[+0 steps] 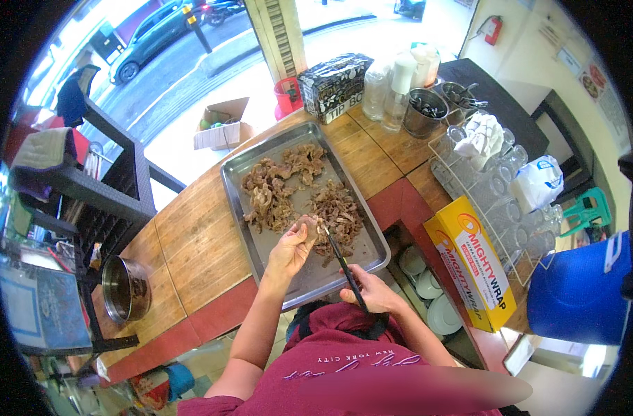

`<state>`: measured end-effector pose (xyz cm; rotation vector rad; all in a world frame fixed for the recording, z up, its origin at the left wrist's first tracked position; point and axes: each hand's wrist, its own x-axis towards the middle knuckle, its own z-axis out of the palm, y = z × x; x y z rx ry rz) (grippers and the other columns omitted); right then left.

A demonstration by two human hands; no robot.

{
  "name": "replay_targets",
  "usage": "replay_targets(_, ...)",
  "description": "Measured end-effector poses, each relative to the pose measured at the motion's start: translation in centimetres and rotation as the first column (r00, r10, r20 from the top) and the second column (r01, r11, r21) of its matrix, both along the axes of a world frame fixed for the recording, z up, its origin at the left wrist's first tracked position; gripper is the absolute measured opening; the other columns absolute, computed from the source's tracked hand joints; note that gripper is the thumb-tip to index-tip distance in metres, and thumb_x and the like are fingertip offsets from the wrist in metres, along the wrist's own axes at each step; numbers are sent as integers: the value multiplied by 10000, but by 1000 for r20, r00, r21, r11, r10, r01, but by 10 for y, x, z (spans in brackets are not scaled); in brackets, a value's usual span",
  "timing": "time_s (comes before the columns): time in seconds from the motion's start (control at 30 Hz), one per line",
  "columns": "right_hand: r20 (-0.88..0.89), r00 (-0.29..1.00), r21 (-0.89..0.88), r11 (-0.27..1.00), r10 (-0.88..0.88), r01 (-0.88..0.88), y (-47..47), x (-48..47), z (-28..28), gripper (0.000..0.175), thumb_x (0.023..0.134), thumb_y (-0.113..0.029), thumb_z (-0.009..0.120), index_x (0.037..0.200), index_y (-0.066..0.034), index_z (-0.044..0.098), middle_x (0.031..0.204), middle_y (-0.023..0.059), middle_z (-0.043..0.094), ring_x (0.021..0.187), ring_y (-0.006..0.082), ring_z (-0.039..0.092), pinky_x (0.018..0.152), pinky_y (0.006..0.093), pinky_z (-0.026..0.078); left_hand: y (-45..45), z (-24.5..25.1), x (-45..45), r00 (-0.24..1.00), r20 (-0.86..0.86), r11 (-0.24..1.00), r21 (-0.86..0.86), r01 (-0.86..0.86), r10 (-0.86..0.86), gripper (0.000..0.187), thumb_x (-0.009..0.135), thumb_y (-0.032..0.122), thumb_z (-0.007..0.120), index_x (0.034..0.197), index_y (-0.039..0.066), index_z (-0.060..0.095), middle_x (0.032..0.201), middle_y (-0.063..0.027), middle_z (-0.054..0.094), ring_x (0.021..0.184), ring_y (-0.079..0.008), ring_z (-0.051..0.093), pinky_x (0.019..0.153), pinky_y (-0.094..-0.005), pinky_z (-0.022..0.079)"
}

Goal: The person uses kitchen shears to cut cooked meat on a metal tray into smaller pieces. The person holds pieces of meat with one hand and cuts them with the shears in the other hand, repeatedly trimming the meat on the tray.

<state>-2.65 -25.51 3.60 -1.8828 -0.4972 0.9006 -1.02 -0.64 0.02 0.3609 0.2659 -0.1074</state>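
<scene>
My left hand [289,250] pinches a pale brown piece of cooked meat [307,229] above a rectangular metal tray [306,286]. My right hand [371,291] grips a long, slim black utensil [349,270]; its light tip meets the meat near my left fingertips. Whether it is a knife, shears or tongs cannot be made out. Under and beyond my hands, the tray bears larger torn chunks of cooked meat [268,195] on the left and far side. A heap of smaller cut pieces [340,210] lies on the right.
The tray sits on a wooden counter [191,249] with a red border. Left stands a steel pot [124,288]. At the back are a black box [334,86], bottles [397,99] and a utensil canister [425,112]. Rightward are a glass rack [496,208], yellow foil box [472,265] and blue container [579,291].
</scene>
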Motion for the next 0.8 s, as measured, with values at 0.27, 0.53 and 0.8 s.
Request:
replay_targets(0.27,59,997,-33,998,-58,60,14,2,10,919,706,-715,666,1251,7,500,941,234,638,922,358,632,802,418,472,-10,1,0,998,58,978,203,-48,37,256,897,-27,595,1143,39,574,1081,-87,656,1012,-184,642,921,-319,530)
replay_targets(0.53,45,977,95,974,-210,205,13,-7,-3,679,722,-570,767,1032,16,616,740,153,634,666,199,599,632,326,471,-6,2,2,999,25,980,196,-39,35,242,886,-9,620,1120,35,576,1076,-88,655,1016,-195,641,919,-326,533)
replay_targets(0.8,180,970,-72,981,-163,179,14,-7,8,775,702,-651,725,1118,-12,587,773,180,655,741,318,664,667,405,492,-6,7,-1,998,-62,997,83,5,0,201,872,-14,639,1053,53,585,1008,-60,662,921,-159,650,828,-271,540)
